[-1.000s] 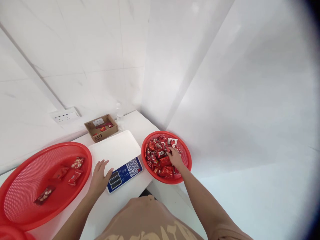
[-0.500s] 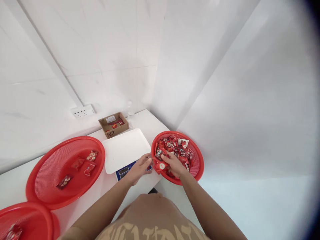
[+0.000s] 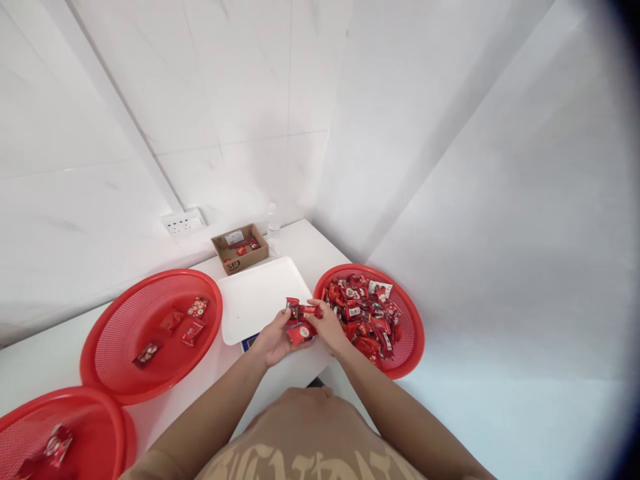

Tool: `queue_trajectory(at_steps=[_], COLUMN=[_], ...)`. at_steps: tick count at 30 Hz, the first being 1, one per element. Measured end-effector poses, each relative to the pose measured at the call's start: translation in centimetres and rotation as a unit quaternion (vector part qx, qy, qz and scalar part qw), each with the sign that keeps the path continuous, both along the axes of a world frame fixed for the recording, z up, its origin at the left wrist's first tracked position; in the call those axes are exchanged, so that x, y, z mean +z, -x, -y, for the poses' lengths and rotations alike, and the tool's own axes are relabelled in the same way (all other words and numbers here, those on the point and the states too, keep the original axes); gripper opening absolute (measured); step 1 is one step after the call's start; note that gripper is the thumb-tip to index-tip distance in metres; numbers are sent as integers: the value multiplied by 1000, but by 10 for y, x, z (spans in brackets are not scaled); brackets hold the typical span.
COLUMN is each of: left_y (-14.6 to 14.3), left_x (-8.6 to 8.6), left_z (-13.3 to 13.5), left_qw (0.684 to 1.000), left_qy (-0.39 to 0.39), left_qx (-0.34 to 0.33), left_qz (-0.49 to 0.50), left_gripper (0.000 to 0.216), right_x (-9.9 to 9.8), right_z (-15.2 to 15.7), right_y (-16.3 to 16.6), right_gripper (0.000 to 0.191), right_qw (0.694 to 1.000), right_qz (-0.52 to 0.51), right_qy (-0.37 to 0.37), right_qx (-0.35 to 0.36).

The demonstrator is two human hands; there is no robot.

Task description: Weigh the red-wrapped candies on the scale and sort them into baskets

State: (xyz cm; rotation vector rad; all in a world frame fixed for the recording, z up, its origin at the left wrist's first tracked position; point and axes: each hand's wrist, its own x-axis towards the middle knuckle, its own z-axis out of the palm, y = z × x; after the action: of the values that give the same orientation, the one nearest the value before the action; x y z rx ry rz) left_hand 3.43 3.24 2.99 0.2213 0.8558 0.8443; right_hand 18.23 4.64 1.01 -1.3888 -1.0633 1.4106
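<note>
Several red wrapped candies (image 3: 299, 333) lie in my left hand (image 3: 273, 341), its thumb bent over them in front of the scale. My right hand (image 3: 327, 328) pinches one of these red candies from the right side, fingertips close to the left hand's. Just right of it, a red mesh basket (image 3: 416, 337) holds a heap of wrapped candies (image 3: 363, 310), mostly red with a few white patches. Behind my hands is a scale's white tray (image 3: 255, 293), and part of its blue panel (image 3: 249, 343) shows below, partly covered by my left hand.
Left of the scale stands a second red basket (image 3: 107, 333) with a few wrapped candies inside. A third red basket (image 3: 117, 427) is cut off at the lower left. A small cardboard box (image 3: 240, 250) and a clear bottle (image 3: 273, 219) stand by the wall, under a socket (image 3: 184, 221).
My right hand has come out of the right basket with candies and moved left to meet my left hand, which now holds them. The view has shifted slightly.
</note>
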Motion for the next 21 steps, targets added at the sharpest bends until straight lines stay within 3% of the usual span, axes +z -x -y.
queue_trajectory(at_steps=[5, 9, 12, 17, 21], left_y=[15, 38, 53, 70, 77], left_x=[-2, -6, -12, -26, -39], left_z=[-18, -33, -35, -22, -8], left_qw=[994, 967, 934, 893, 820], left_qy=[-5, -52, -52, -67, -152], left_qx=[90, 130, 123, 100, -3], left_qz=[-57, -211, -331, -434, -552], left_gripper=[17, 19, 29, 57, 53], right_x=[-3, -2, -9, -25, -37], right_z=[-26, -44, -47, -27, -7], right_y=[33, 48, 48, 16, -48], right_gripper=[40, 62, 74, 57, 45], right_qw=[999, 994, 993, 989, 933], right_qz=[23, -94, -38, 124, 299], right_qy=[-40, 45, 87, -69, -197], right_qx=[-7, 35, 69, 51, -23])
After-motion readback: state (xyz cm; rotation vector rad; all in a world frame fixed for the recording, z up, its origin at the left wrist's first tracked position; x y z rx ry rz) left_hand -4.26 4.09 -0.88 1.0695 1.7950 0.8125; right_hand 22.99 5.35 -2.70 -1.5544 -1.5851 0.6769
